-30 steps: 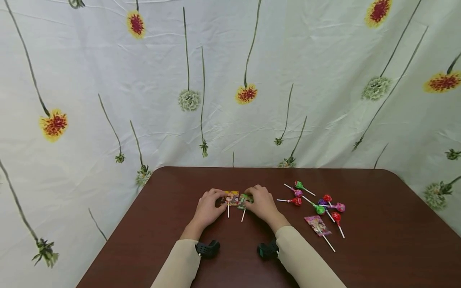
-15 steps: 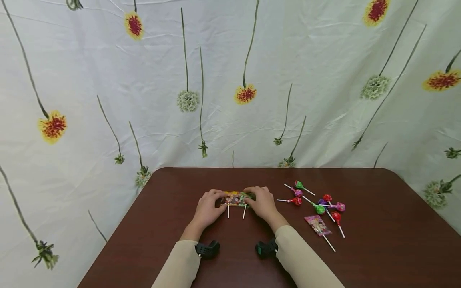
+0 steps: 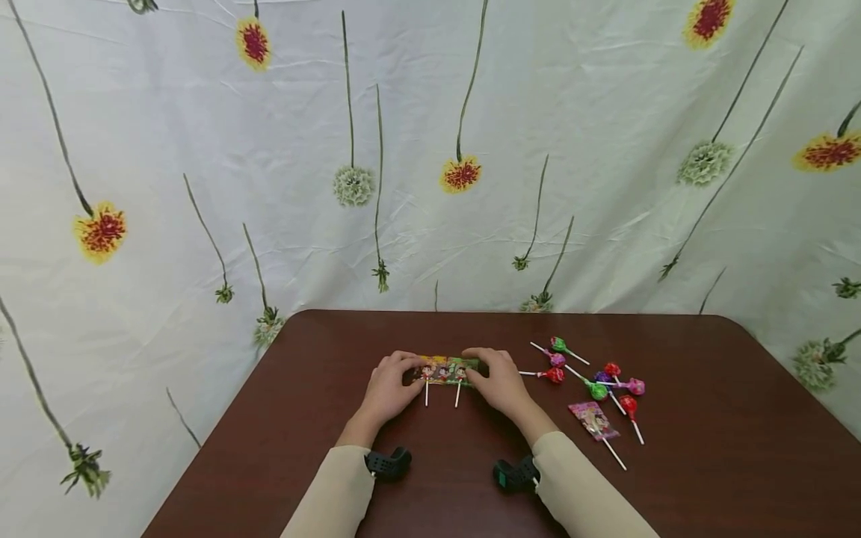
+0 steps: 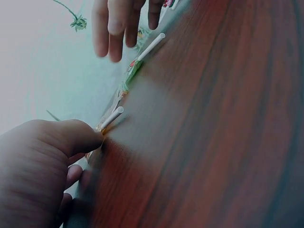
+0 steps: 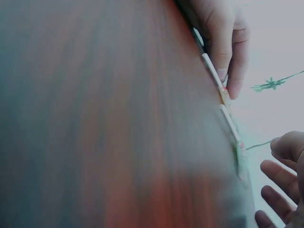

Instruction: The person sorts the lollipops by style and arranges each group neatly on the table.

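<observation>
Two flat-wrapped lollipops lie side by side on the table in the head view, their white sticks toward me. The orange-yellow lollipop [image 3: 436, 368] is on the left, the green lollipop [image 3: 461, 370] on the right, wrappers meeting edge to edge. My left hand [image 3: 389, 388] pinches the orange-yellow one by its left side; in the left wrist view the thumb [image 4: 80, 135] presses beside its stick. Around the green one's right end, my right hand [image 3: 501, 382] has its fingers spread. The right wrist view shows those fingers [image 5: 280, 178] apart from the wrapper.
On the table's right lie several round lollipops, among them a green one [image 3: 597, 391] and a red one [image 3: 554, 375]. A flat pink-wrapped lollipop [image 3: 593, 421] lies nearer me. Behind the brown table [image 3: 706, 478] hangs a flowered white cloth [image 3: 403, 246].
The green lollipop has shifted left and straightened against the orange-yellow one. My right hand has since drawn off it to the right. The left hand has stayed in place.
</observation>
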`<state>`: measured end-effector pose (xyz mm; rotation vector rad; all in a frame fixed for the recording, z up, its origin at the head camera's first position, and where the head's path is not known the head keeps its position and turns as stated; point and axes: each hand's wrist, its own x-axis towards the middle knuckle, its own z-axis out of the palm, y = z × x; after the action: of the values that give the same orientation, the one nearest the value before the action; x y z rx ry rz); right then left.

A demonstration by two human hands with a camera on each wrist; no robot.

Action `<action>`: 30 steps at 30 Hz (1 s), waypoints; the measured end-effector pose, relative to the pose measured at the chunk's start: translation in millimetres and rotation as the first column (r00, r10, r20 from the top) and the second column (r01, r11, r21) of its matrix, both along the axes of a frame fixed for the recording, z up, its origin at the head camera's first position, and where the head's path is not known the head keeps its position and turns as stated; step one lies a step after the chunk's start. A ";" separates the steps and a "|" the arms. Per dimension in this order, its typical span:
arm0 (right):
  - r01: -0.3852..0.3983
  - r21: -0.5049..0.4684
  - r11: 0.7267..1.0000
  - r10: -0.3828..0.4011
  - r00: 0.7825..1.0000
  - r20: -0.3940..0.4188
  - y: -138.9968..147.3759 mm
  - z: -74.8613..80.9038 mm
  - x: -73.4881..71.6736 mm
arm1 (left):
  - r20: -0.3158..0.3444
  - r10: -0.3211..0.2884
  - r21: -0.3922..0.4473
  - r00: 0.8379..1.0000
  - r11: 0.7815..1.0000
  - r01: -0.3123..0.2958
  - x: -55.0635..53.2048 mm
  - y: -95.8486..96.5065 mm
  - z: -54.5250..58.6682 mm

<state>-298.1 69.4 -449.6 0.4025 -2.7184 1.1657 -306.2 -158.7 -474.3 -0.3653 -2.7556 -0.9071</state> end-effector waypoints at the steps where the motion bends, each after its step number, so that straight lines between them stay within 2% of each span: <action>1: 0.002 0.005 1.000 -0.002 1.000 -0.004 2.0 1.0 1.7 | 0.000 0.000 0.000 1.000 1.000 0.000 -0.2 -0.2 0.0; 10: -0.038 0.003 0.999 0.038 0.999 -0.029 22.2 10.4 18.1 | 0.002 0.003 0.035 1.000 0.999 -0.003 2.3 -3.2 0.5; 17: -0.089 -0.005 0.996 0.089 0.995 -0.040 49.5 14.1 34.0 | 0.005 0.003 0.060 1.000 0.998 -0.003 3.3 -3.3 2.3; 26: -0.123 0.118 0.985 0.136 0.985 -0.107 96.3 11.3 55.3 | 0.005 -0.004 0.079 1.000 0.997 0.003 2.9 -0.5 2.2; 30: -0.138 0.135 0.981 0.152 0.983 -0.100 116.7 10.0 61.1 | 0.001 0.002 0.079 1.000 0.997 -0.002 2.9 0.2 2.6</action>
<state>-237.0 186.1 -439.6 0.6716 -2.7141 0.9726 -303.3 -158.5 -471.7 -0.3484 -2.7108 -1.0133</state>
